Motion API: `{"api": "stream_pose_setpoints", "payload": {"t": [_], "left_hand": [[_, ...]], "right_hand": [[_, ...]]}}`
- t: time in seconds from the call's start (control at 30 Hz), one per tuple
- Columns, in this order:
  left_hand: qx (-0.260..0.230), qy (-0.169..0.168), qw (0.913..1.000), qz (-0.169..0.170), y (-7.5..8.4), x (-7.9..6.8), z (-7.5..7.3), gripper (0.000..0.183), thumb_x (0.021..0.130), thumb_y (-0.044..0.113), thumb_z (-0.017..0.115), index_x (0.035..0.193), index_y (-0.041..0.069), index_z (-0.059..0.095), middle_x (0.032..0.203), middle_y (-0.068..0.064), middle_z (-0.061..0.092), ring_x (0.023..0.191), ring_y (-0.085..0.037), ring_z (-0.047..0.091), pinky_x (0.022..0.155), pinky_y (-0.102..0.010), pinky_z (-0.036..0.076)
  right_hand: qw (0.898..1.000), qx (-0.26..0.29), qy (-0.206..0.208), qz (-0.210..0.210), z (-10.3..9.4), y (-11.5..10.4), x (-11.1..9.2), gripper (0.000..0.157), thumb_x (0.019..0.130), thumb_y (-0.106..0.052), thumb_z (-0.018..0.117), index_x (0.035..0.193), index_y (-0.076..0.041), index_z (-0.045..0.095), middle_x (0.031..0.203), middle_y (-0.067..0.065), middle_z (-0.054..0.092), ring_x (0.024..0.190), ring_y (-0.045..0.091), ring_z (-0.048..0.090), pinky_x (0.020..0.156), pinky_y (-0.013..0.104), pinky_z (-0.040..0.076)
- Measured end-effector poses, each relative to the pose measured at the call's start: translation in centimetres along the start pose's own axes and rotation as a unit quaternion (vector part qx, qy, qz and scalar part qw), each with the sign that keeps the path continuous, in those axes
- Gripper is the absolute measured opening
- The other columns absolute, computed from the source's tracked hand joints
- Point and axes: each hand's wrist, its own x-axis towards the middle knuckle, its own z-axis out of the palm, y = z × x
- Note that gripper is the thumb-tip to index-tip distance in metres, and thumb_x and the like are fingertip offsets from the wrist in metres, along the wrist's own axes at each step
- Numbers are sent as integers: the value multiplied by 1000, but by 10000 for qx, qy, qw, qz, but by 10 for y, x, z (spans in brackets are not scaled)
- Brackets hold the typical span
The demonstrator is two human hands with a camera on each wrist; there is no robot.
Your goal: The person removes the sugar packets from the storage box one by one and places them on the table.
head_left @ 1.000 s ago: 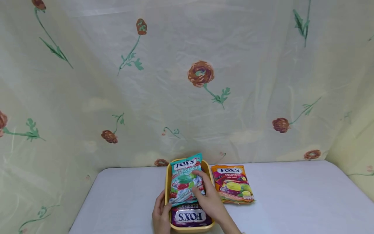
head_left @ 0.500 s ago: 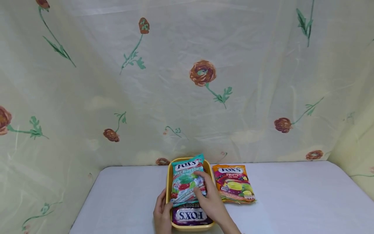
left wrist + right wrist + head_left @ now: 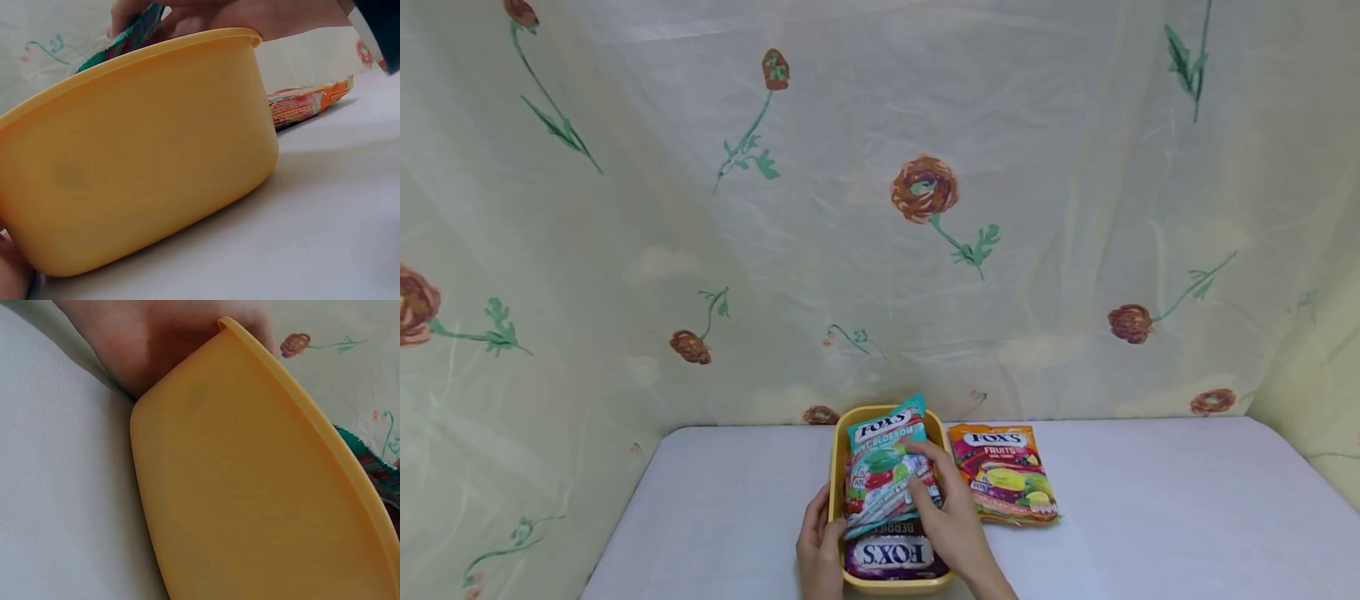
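Observation:
A teal candy bag (image 3: 880, 471) marked Mint Blossom lies tilted across the top of a yellow plastic tub (image 3: 868, 410) in the head view. My right hand (image 3: 953, 525) holds this bag, thumb and fingers spread on its right side. My left hand (image 3: 820, 550) grips the tub's left wall, thumb at the rim. Below the teal bag, a purple berries candy bag (image 3: 895, 557) sits upside down inside the tub. The tub's outer wall (image 3: 144, 150) fills much of the left wrist view, where the teal bag's edge (image 3: 128, 39) shows above the rim.
An orange fruits candy bag (image 3: 1003, 475) lies flat on the white table (image 3: 1150, 500), just right of the tub. Behind the table's back edge hangs a flower-printed curtain (image 3: 1022, 250), close to the tub's far end.
The teal bag has tilted slightly, its upper left corner lower than before, with my right hand staying on it. My left hand keeps its hold on the tub. The head view has shifted slightly.

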Motion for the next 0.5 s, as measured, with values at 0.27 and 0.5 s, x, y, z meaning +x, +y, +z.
{"api": "stream_pose_setpoints", "payload": {"t": [0.27, 0.5], "left_hand": [[-46, -26, 9999, 93, -1, -1, -1, 54, 84, 3, 44, 137, 1, 43, 141, -24, 45, 134, -36, 40, 110, -47, 36], [-80, -122, 9996, 260, -2, 0, -3, 52, 86, 3, 43, 138, 0, 43, 140, -24, 46, 132, -35, 43, 108, -45, 39]], "right_hand": [[9985, 255, 180, 441, -3, -3, -2, 39, 95, -12, 51, 130, -29, 50, 149, 1, 35, 134, 28, 41, 105, 43, 45], [9966, 453, 508, 461, -6, -5, -3, 39, 96, -12, 50, 129, -32, 50, 150, -4, 32, 142, 24, 28, 114, 45, 33]]}}
